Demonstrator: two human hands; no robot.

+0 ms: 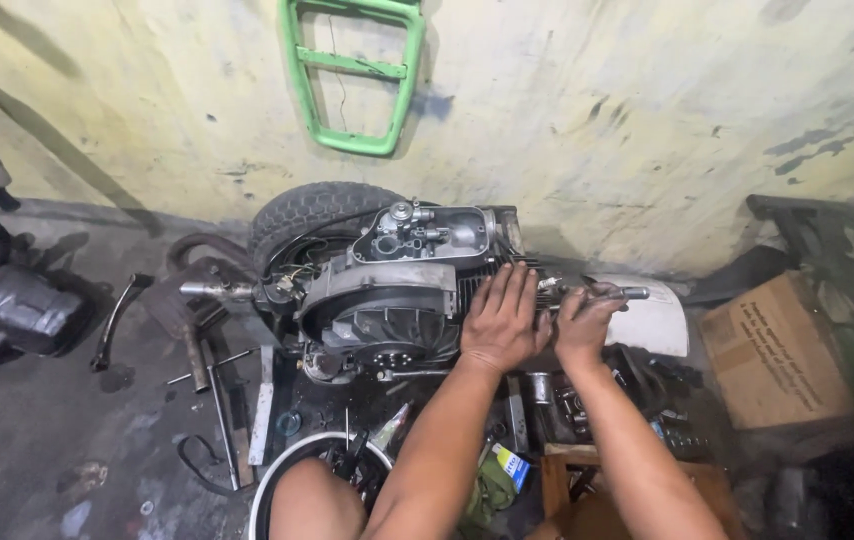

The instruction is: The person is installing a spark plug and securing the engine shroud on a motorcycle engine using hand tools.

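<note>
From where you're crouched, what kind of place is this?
Probably a small repair workshop for scooters or motorcycles. A scooter engine with its tyre sits on the stained concrete floor, loose metal parts lie around it, and a green frame hangs on the wall.

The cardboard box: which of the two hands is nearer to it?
Right. The right hand grips a metal tool left of the cardboard box; the left hand lies farther left, flat on the engine.

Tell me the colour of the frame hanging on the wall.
Bright green frame, head view.
</note>
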